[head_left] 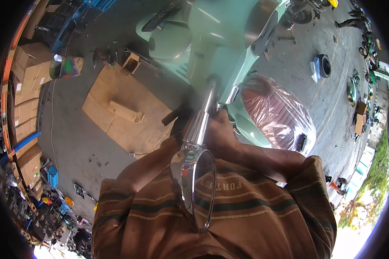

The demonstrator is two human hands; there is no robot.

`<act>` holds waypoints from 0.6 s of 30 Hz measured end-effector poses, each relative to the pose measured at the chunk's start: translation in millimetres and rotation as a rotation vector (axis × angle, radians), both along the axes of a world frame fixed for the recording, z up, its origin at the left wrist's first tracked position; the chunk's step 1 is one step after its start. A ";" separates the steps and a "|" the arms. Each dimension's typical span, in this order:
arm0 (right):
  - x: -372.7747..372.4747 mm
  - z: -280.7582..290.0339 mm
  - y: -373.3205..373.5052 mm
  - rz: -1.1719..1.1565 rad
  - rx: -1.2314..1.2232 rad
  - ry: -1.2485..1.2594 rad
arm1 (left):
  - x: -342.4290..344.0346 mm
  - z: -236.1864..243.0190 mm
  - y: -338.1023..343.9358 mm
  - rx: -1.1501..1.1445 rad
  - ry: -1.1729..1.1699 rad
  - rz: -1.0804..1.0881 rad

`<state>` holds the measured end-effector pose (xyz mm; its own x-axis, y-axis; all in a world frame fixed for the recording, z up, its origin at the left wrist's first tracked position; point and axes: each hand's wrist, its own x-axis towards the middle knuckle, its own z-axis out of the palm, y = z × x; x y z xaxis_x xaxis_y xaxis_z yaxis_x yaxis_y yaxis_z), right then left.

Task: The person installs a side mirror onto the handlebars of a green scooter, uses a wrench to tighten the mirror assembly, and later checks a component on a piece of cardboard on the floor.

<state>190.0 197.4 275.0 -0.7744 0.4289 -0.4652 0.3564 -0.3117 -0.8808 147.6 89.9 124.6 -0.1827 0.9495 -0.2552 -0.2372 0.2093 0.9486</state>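
Left hand: mostly hidden; cannot tell hold.
Right hand: curled beside stem; hold unclear.
Mirror: just below hands.
Floor: left of hands, past cardboard edge.

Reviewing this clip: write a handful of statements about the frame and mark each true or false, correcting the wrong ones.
1. The scooter is mint green. True.
2. The seat is uncovered. False: clear plastic wraps it.
3. A flat cardboard sheet lies on the floor. True.
4. The loose tire lies at the left of the view. False: it is at the right.
5. The right hand is close by the mirror's stem. True.
6. The stem is matte black. False: it is shiny silver.
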 end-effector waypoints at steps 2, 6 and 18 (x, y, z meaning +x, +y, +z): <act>-1.4 -1.5 -6.1 -0.221 -0.389 -0.049 | -3.2 5.3 -1.6 -0.014 0.016 -0.005; 0.1 -8.2 1.0 0.105 0.029 -0.052 | -14.0 27.5 -3.0 -0.062 0.056 -0.020; 82.7 65.8 51.9 -0.027 -0.275 -0.169 | -19.3 99.6 -1.0 -0.238 0.389 0.210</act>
<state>272.7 249.3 340.8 -0.6665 0.2887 -0.6874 0.4788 -0.5409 -0.6915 128.2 88.9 224.2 -0.4886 0.8055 -0.3354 0.0641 0.4165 0.9069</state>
